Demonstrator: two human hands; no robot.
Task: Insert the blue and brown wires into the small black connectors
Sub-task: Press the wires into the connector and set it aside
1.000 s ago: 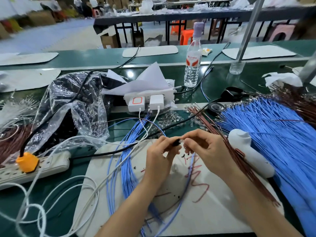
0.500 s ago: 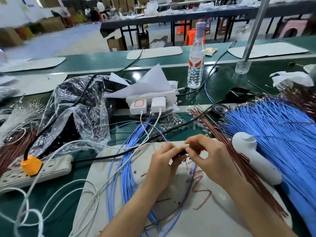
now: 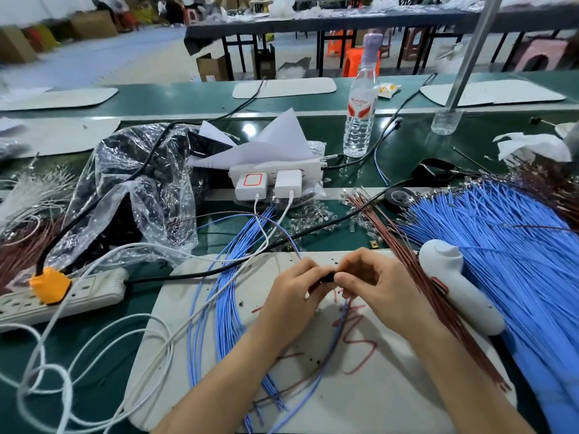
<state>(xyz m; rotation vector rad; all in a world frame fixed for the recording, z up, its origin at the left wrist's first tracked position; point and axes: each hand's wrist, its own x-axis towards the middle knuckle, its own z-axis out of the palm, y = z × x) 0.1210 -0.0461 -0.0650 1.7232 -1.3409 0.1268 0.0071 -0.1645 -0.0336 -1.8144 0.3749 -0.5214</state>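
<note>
Over a white work mat (image 3: 391,396), my left hand (image 3: 294,296) pinches a small black connector (image 3: 327,278) between thumb and fingers. My right hand (image 3: 379,286) meets it from the right, its fingertips pinched at the connector's end. A blue wire (image 3: 322,371) and a thin brown wire (image 3: 294,386) hang down from between the hands across the mat. Which wire the right fingers hold is hidden. A big fan of loose blue wires (image 3: 501,261) lies to the right, with a strip of brown wires (image 3: 416,277) along its left edge.
A bunch of blue wires (image 3: 225,308) lies left of my hands. A white handheld tool (image 3: 457,283) rests on the wires at right. Power strips (image 3: 62,296), white cables, a crumpled plastic bag (image 3: 131,195), chargers (image 3: 269,183) and a water bottle (image 3: 360,108) crowd the green bench.
My hands have stayed together on the connector, with the fingers shifting slightly. The camera has tipped a little, so everything sits lower in the view.
</note>
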